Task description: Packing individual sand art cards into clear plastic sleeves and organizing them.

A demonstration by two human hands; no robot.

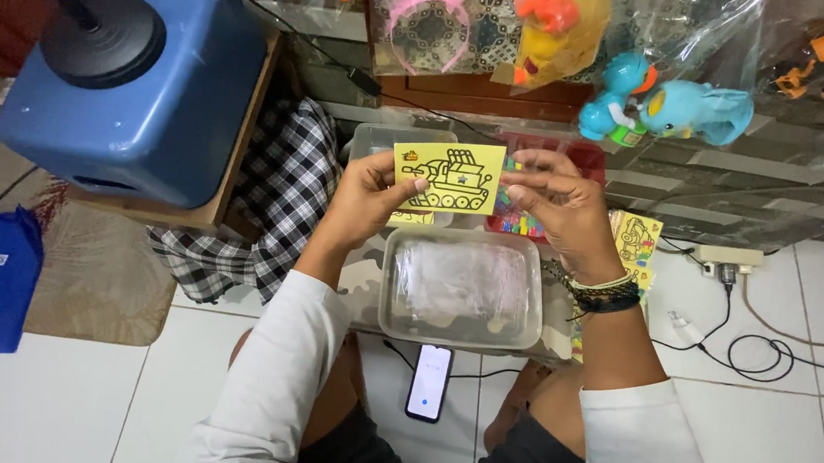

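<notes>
Pinched at both short edges, the yellow tank picture card (pixel 448 177) sits at upper centre of the frame: the left hand (pixel 368 199) has thumb over its left edge, the right hand (pixel 559 208) closes fingertips on its right edge, so the drawing faces up, unobscured. Just below lies a clear lidded plastic container (pixel 461 285) on a camouflage cloth (pixel 362 281); behind are more tubs, one holding colourful bits (pixel 519 222). Further cards (pixel 638 240) rest right of the wrist, and a phone (pixel 429 382) lies on the tiled floor (pixel 81 402).
</notes>
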